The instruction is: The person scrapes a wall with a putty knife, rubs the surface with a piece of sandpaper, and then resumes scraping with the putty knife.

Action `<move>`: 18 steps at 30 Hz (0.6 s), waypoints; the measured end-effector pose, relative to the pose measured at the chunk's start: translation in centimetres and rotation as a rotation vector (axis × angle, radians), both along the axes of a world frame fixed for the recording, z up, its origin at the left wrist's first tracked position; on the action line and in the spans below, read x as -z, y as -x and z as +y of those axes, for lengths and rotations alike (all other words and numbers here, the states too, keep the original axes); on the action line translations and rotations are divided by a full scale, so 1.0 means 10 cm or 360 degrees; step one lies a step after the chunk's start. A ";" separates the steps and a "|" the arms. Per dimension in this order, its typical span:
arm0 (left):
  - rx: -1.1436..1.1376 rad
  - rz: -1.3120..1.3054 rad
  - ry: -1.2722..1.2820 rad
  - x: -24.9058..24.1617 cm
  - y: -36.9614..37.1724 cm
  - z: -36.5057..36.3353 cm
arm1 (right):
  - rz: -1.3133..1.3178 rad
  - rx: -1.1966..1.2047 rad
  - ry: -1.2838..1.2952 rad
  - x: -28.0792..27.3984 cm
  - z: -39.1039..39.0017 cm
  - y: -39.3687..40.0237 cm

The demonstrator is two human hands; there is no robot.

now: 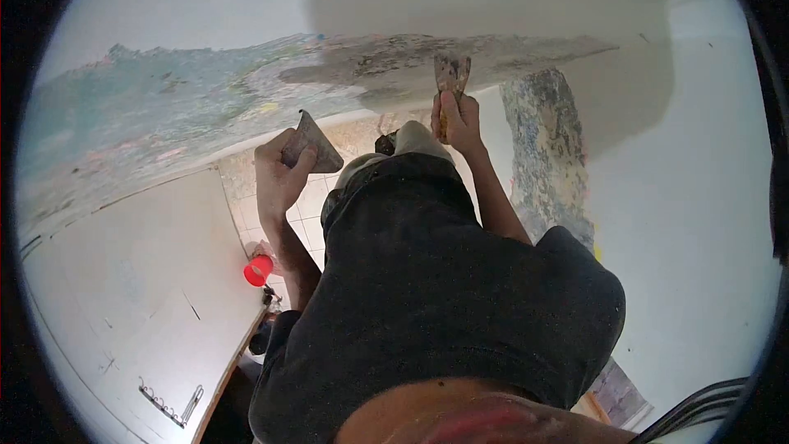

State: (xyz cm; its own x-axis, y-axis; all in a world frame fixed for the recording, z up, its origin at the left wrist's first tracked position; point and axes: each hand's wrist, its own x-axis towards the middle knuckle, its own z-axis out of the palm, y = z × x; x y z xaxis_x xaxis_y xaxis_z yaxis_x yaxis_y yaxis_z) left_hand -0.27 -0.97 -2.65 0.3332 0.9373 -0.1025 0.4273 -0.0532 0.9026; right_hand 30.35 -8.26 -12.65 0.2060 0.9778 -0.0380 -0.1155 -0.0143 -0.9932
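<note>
My right hand (463,123) is closed around the handle of a putty knife (452,74). Its worn, stained blade lies over the patchy, scraped strip of wall (386,57), touching it or very close. Lower and to the left, my left hand (279,173) grips a second putty knife (316,146), whose wide, triangular grey blade shows while its handle is hidden in the hand. That blade is apart from the wall. The strip shows blue, grey and whitish layers, with white paint above it.
Another rough, stripped patch (542,131) runs down the wall at the right. A white door (148,279) with a hook rack (173,404) stands at the left. Near it is a red container (258,270), above the tiled floor (311,201). Dark cables (699,411) hang at lower right.
</note>
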 end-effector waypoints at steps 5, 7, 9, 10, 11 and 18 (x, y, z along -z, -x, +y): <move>0.0116 0.0100 0.0021 -0.02 -0.20 0.04 | 0.0183 0.0094 -0.0098 -0.14 0.16 -0.08; 0.0165 0.0153 0.0023 -0.03 -0.23 0.06 | 0.0152 0.0073 -0.0102 -0.03 0.16 -0.11; 0.0161 0.0138 -0.0009 -0.06 -0.28 0.02 | 0.0229 0.0115 -0.0095 0.01 0.11 -0.09; 0.0147 0.0127 -0.0034 -0.06 -0.31 0.03 | 0.0265 0.0123 -0.0099 -0.01 0.14 -0.10; 0.0143 0.0145 -0.0018 -0.07 -0.31 0.03 | 0.0300 0.0126 -0.0101 -0.01 0.16 -0.09; 0.0139 0.0112 0.0054 -0.13 -0.46 -0.04 | 0.0374 0.0103 -0.0082 -0.03 0.11 -0.18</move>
State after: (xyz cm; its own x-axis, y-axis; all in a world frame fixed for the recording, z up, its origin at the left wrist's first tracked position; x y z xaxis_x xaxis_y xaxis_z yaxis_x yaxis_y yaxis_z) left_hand 4.30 -1.35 -1.39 0.4042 0.9007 -0.1595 0.4847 -0.0631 0.8724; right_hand 32.11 -7.12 -12.39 0.2599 0.9647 -0.0429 -0.3426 0.0506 -0.9381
